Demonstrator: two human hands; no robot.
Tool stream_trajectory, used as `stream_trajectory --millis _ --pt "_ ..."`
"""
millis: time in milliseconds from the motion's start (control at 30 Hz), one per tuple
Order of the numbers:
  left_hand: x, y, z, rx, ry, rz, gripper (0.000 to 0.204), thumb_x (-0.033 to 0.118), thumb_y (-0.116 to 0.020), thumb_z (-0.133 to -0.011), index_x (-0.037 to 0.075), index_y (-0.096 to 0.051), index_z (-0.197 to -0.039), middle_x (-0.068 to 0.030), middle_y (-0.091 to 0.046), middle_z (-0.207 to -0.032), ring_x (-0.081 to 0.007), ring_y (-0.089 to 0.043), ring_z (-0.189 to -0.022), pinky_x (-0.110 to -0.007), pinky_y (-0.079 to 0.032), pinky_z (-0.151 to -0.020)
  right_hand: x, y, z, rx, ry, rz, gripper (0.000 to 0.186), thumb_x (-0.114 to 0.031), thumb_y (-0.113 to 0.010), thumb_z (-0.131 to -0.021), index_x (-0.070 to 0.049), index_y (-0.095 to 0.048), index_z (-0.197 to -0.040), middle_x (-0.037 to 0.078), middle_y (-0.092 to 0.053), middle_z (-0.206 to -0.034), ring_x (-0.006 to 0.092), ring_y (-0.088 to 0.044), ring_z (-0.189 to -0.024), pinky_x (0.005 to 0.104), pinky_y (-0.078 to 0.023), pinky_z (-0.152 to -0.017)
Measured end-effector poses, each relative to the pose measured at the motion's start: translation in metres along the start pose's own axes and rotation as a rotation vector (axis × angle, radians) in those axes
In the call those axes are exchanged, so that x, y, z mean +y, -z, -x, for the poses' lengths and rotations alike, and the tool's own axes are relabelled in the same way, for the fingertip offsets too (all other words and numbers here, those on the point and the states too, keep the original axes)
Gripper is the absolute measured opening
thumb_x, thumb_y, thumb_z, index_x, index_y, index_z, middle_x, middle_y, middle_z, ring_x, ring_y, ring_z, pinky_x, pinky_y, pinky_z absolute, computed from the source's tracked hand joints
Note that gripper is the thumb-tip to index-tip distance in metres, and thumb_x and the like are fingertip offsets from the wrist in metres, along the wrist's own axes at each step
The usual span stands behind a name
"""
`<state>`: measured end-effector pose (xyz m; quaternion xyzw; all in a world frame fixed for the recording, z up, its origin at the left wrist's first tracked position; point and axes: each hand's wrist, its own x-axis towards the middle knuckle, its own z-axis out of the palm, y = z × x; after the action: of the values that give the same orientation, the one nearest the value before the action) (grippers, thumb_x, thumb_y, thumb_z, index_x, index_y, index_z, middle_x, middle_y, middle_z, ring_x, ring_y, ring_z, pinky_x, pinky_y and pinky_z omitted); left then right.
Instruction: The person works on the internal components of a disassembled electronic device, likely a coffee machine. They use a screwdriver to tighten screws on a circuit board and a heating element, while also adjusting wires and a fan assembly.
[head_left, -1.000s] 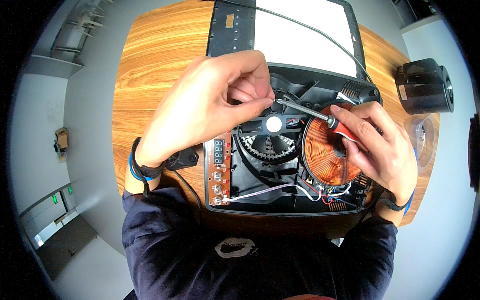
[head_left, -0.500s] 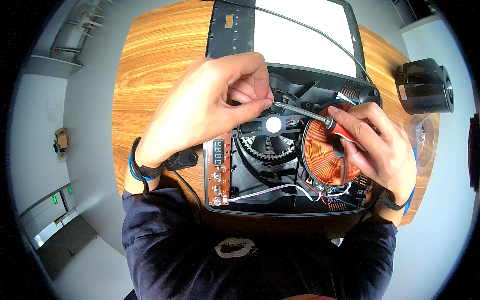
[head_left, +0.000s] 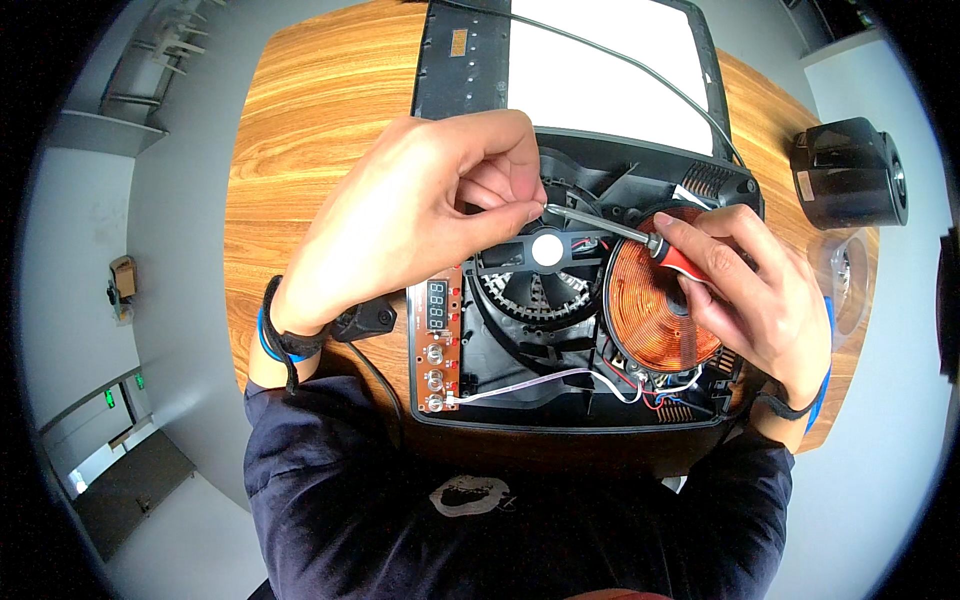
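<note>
Right hand (head_left: 757, 288) holds screwdriver (head_left: 652, 244) (board (head_left: 443, 341) shows digits (head_left: 437, 303))

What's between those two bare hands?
In the head view, a red-handled, silver-shafted screwdriver reaches from the right hand towards the left hand, over a round black plastic fan.

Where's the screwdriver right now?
In the head view, just right of centre: the person's right grip holds the red-handled screwdriver over the copper coil, its tip pointing left, close to the left grip.

Hands (head_left: 425, 200) and screwdriver (head_left: 628, 233) above opened black appliance (head_left: 560, 408)
</note>
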<state>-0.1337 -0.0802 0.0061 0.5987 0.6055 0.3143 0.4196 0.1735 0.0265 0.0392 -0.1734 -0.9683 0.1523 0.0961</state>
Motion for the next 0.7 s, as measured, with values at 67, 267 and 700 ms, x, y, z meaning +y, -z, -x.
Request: stream_trajectory --millis 67,267,700 --pt "-0.001 0.000 0.000 0.005 -0.025 -0.012 0.021 0.001 -0.084 -0.098 0.003 -0.063 -0.095 -0.0077 -0.082 -0.102 -0.0078 -0.076 -0.094 -0.026 -0.063 -0.083 0.000 0.000 -0.001 -0.001 0.008 0.011 0.053 -0.003 -0.082 -0.086 -0.011 -0.079 -0.138 0.007 -0.070 -0.109 0.0279 -0.075 -0.088 0.0432 -0.063 -0.077" --pt "0.000 0.000 0.000 0.017 -0.078 -0.029 0.020 0.000 -0.083 -0.097 0.001 -0.063 -0.095 -0.0086 -0.081 -0.098 -0.0085 -0.074 -0.089 -0.027 -0.063 -0.079 0.003 0.000 -0.002 -0.044 0.032 -0.002 0.050 -0.006 -0.083 -0.091 -0.005 -0.077 -0.141 0.013 -0.073 -0.113 0.0328 -0.075 -0.094 0.0442 -0.063 -0.080" --pt "-0.011 0.011 -0.003 -0.051 -0.147 -0.091 0.021 0.005 -0.088 -0.096 -0.002 -0.074 -0.110 -0.0062 -0.082 -0.106 -0.0138 -0.081 -0.098 -0.030 -0.067 -0.092 0.006 -0.007 -0.001 -0.078 0.034 -0.044 0.044 -0.001 -0.079 -0.094 -0.004 -0.076 -0.138 0.014 -0.072 -0.116 0.0358 -0.076 -0.099 0.0454 -0.062 -0.082"
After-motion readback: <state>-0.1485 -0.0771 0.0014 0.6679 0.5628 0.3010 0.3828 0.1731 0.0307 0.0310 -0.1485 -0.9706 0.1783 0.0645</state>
